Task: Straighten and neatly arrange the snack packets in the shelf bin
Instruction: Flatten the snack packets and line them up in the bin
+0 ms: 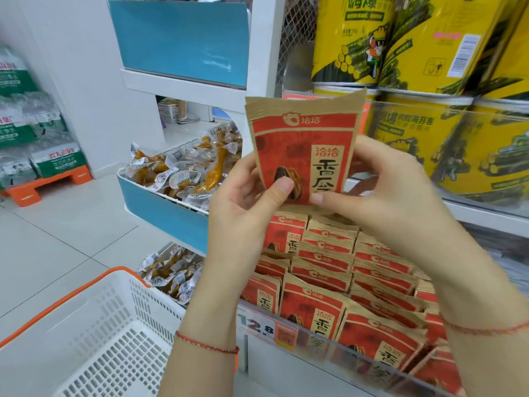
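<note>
Both hands, left hand [243, 196] and right hand [380, 184], pinch a stack of snack packets [303, 144] held above the shelf bin [329, 343], squaring it; next, likely slotting it upright into a row.

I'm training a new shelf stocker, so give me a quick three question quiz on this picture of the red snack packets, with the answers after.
1. True or false: both hands hold the raised stack of packets.
2. The price tag on the bin's clear front reads: A) 8.5 B) 12.8 C) 20.
3. What stands lower left, beside the bin?

Key: 1 true: left hand and right hand pinch its lower edge. 2 B. 3 A white basket with an orange rim.
</note>
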A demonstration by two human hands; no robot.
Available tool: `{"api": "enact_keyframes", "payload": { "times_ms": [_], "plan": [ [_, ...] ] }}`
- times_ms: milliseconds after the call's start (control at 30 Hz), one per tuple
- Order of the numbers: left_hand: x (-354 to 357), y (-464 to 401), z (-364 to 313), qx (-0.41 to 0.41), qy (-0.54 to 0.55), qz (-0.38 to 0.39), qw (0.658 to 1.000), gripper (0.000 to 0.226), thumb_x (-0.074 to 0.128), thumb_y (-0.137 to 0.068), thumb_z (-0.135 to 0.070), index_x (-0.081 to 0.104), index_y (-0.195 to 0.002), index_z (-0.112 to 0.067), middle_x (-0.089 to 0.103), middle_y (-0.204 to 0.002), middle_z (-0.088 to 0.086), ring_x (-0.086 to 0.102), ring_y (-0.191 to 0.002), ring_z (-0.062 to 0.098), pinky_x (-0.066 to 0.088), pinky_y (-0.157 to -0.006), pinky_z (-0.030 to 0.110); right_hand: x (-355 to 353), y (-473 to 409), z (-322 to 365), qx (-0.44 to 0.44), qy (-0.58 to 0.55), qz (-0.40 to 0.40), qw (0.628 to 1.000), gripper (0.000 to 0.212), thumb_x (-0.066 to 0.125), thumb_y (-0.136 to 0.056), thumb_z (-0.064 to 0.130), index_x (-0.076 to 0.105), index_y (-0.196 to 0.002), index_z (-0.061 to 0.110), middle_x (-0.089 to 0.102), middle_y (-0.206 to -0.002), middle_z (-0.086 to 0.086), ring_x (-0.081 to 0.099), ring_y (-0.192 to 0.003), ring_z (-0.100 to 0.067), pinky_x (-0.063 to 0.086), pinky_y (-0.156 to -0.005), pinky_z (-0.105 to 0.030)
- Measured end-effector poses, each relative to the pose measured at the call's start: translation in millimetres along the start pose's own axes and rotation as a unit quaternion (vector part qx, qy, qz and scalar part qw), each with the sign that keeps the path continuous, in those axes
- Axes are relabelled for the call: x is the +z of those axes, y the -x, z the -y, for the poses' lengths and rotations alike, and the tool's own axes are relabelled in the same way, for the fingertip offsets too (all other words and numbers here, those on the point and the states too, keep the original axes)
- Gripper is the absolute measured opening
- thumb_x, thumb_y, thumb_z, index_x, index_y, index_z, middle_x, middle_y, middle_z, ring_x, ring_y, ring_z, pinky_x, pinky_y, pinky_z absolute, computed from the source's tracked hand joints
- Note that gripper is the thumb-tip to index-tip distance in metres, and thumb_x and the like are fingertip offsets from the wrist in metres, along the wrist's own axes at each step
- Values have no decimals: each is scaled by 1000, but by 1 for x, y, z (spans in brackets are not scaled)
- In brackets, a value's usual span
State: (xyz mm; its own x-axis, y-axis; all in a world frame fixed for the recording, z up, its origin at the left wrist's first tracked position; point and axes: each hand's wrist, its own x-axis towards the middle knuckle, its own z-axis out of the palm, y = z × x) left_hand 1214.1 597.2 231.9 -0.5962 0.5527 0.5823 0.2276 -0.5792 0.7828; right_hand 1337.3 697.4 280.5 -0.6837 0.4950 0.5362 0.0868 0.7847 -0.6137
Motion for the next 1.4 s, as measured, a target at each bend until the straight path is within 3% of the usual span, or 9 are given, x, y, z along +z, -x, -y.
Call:
{"api": "enact_keyframes", "payload": {
  "times_ms": [167, 267, 300, 367, 500, 700, 900, 1133, 1400],
  "plan": [
    [-25, -1, 10, -100, -252, 38, 962, 38, 54, -98, -38, 59, -134, -25, 64, -127, -12, 57, -119, 2, 46, -104, 32, 12, -9, -12, 30, 43, -16, 998, 36, 80, -74, 25, 56, -97, 40, 64, -86, 26, 59, -82, 8, 45, -69, -6],
    [-39, 6, 14, -204, -445, 143, 860, 27, 47, -100, -42, 72, -92, -34, 69, -85, -9, 62, -86, 10, 48, -77, 30, 22, -7, -24, 78, 63, 2, 995, 34, 80, -74, 28, 57, -96, 37, 63, -87, 24, 62, -84, 1, 50, -75, -21],
    [-43, 8, 16, -213, -472, 177, 837, 37, 47, -100, -43, 63, -68, -32, 58, -64, -8, 56, -68, 12, 41, -64, 29, 27, -7, -26, 88, 72, 11, 993, 32, 80, -74, 29, 59, -98, 34, 66, -88, 21, 64, -87, -4, 51, -77, -29],
    [-46, 10, 16, -223, -492, 203, 817, 47, 46, -100, -44, 49, -57, -27, 43, -52, -7, 46, -55, 12, 31, -55, 28, 37, -9, -30, 102, 88, 29, 990, 31, 80, -74, 30, 61, -98, 31, 69, -91, 14, 65, -89, -9, 51, -80, -34],
    [-54, 10, 13, -245, -479, 203, 818, 34, 44, -99, -50, 72, -101, -31, 71, -92, -7, 63, -84, 9, 50, -69, 29, 52, -14, -43, 141, 117, 71, 981, 27, 79, -76, 29, 60, -95, 31, 69, -92, 11, 65, -94, -12, 48, -78, -28],
    [-58, 11, 14, -257, -466, 205, 821, 42, 45, -97, -54, 63, -128, -32, 65, -125, -11, 61, -108, 10, 53, -92, 36, 54, -14, -60, 177, 126, 94, 972, 38, 76, -79, 35, 63, -113, 26, 65, -105, 9, 62, -100, -10, 45, -85, -22],
    [-58, 10, 15, -244, -475, 207, 820, 40, 45, -98, -50, 60, -131, -33, 63, -128, -10, 59, -109, 8, 50, -89, 29, 60, -14, -49, 56, 275, 220, 934, 49, 54, -95, 35, 44, -142, 26, 48, -144, 2, 44, -132, -18, 35, -108, -31],
    [-58, 12, 18, -239, -477, 206, 820, 36, 42, -101, -44, 58, -133, -37, 63, -130, -8, 58, -113, 12, 50, -92, 31, 72, -16, -60, 46, 365, 303, 879, 47, 31, -99, 24, 37, -146, 23, 46, -146, -6, 40, -134, -25, 39, -106, -40],
    [-52, 14, 16, -238, -493, 219, 807, 41, 41, -102, -42, 44, -143, -42, 56, -138, -5, 53, -121, 14, 44, -89, 28, 69, -15, -51, 51, 287, 274, 917, 49, 37, -97, 53, 56, -131, 25, 53, -138, -1, 46, -129, -20, 39, -104, -37]
  ]
}}
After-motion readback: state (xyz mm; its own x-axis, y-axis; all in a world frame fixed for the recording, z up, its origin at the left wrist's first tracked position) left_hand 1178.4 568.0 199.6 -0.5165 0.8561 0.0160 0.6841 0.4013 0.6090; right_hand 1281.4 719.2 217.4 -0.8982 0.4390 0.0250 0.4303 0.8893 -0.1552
